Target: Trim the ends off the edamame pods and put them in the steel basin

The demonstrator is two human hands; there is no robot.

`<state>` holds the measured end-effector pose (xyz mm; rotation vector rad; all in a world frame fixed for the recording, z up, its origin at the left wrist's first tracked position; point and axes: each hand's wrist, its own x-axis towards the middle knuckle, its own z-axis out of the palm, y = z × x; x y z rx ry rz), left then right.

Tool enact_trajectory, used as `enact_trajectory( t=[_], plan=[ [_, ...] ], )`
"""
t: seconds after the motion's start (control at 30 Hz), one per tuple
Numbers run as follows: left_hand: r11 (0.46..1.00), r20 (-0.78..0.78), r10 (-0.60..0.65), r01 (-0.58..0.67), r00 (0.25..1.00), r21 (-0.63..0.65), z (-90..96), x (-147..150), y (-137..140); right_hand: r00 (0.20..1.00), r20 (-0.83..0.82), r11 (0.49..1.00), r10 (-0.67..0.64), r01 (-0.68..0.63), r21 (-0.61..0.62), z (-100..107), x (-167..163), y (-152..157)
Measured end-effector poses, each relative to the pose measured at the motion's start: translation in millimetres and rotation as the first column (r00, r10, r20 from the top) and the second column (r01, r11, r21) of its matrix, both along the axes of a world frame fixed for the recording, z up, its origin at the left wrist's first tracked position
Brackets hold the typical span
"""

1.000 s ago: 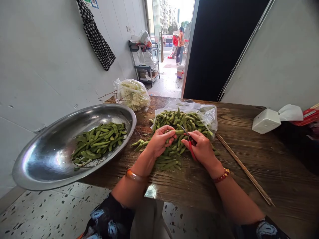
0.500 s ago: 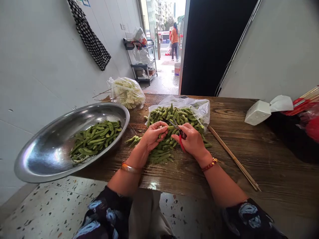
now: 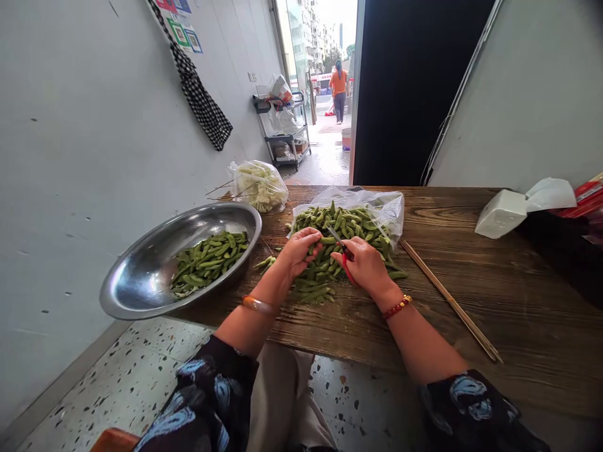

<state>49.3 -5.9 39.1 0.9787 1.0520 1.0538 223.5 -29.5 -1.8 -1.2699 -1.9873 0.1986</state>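
Note:
My left hand (image 3: 299, 250) is closed, with a green edamame pod (image 3: 326, 241) pinched at its fingertips. In my right hand (image 3: 366, 263) is a pair of scissors with red handles (image 3: 348, 271), blades pointing up and left beside the pod. Whether the blades touch the pod, I cannot tell. Both hands are over a heap of edamame pods (image 3: 351, 221) that spills from a clear plastic bag (image 3: 392, 210) onto the wooden table. To the left, a large steel basin (image 3: 136, 282) holds more pods (image 3: 211, 256).
A bundle of wooden skewers (image 3: 447, 298) lies right of the heap. Behind the basin is a plastic bag of pale florets (image 3: 260, 187). A tissue pack (image 3: 502, 213) sits at the far right. Beyond the table are a cart (image 3: 285, 135) and a person (image 3: 338, 91) outside the doorway.
My view has turned slightly left, so the basin and bags appear further right. My hands stay close together over the heap, still holding the pod and scissors.

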Motion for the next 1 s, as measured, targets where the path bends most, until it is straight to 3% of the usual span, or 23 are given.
enact_trajectory(
  t=[0.17, 0.3, 0.37, 0.43, 0.5, 0.57, 0.63, 0.73, 0.83, 0.93, 1.0],
  plan=[
    [0.991, -0.146, 0.094, -0.08, 0.985, 0.103, 15.8, -13, -13, 0.999, 0.036, 1.0, 0.022, -0.023, 0.009, -4, -4, -4],
    [0.941, -0.234, 0.265, -0.197, 0.935, 0.276, 42.1, -60, -23, 0.999, 0.028, 0.999, 0.02, -0.021, 0.047, -11, -3, -5],
    [0.887, -0.338, 0.407, -0.279, 0.849, 0.368, 55.1, -97, -27, 0.999, 0.033, 0.998, 0.024, -0.026, 0.057, -14, -2, -3],
    [0.828, -0.489, 0.546, -0.35, 0.68, 0.439, 65.5, -134, -32, 0.999, 0.035, 0.997, 0.022, -0.025, 0.078, -17, -1, -2],
    [0.8, -0.602, 0.593, -0.306, 0.535, 0.516, 72.4, -165, -39, 0.999, 0.042, 0.996, 0.025, -0.029, 0.082, -18, -1, -1],
    [0.799, -0.661, 0.596, -0.252, 0.457, 0.546, 75.8, -182, -49, 0.999, 0.045, 0.996, 0.021, -0.025, 0.083, -19, 0, -1],
    [0.792, -0.665, 0.601, -0.213, 0.444, 0.573, 75.3, -182, -64, 0.999, 0.039, 0.996, 0.014, -0.018, 0.092, -20, 0, -1],
    [0.804, -0.627, 0.535, -0.115, 0.567, 0.583, 64.6, -153, -89, 1.0, 0.014, 0.994, 0.015, -0.016, 0.111, -22, 1, 0],
    [0.824, -0.639, 0.323, 0.125, 0.698, 0.553, 36.9, -114, -108, 1.0, 0.012, 0.993, 0.014, -0.015, 0.12, -25, 3, 1],
    [0.793, -0.741, 0.25, 0.307, 0.623, 0.526, -2.2, -91, -109, 0.999, 0.016, 0.993, 0.028, -0.029, 0.118, -28, 3, 3],
    [0.853, -0.836, 0.255, 0.295, 0.486, 0.431, -25.5, -91, -100, 0.999, 0.011, 0.992, 0.033, -0.034, 0.119, -29, 3, 4]
  ],
)
